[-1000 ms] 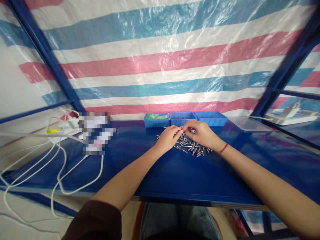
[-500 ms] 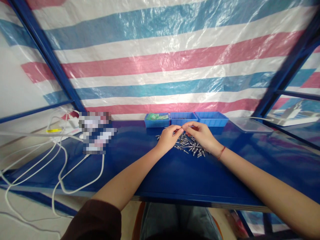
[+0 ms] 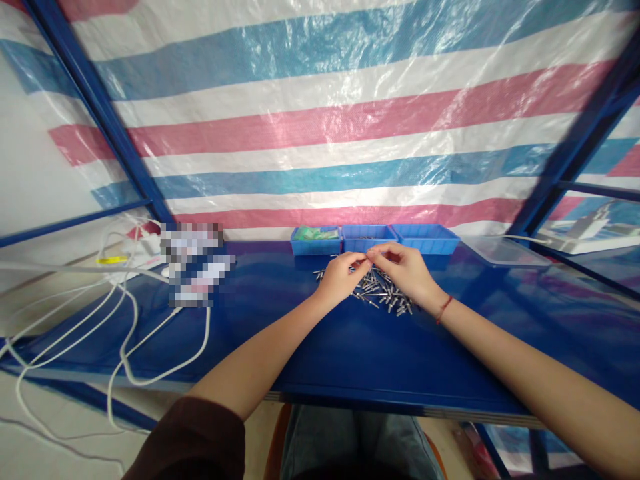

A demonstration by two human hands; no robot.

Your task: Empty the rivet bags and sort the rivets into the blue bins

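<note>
A loose pile of silver pop rivets point(image 3: 383, 292) lies on the blue table point(image 3: 320, 347). Above the pile's back part, my left hand point(image 3: 343, 275) is closed, thumb and fingers pinched together. Its fingertips meet those of my right hand point(image 3: 403, 267), which is pinched too and wears a thin red cord at the wrist. Whatever sits between the fingertips is too small and too covered to make out. Both hands hide part of the pile.
Behind the hands stand a blue bin with green packets point(image 3: 316, 233), a middle blue bin point(image 3: 370, 233) with a few small pieces, and a right blue bin point(image 3: 425, 240). A clear plastic lid point(image 3: 503, 251) lies to the right. White cables point(image 3: 131, 333) hang at the left.
My hands stay pinched together over the pile, with hardly any movement of the fingers. The whole view has shifted very slightly.
</note>
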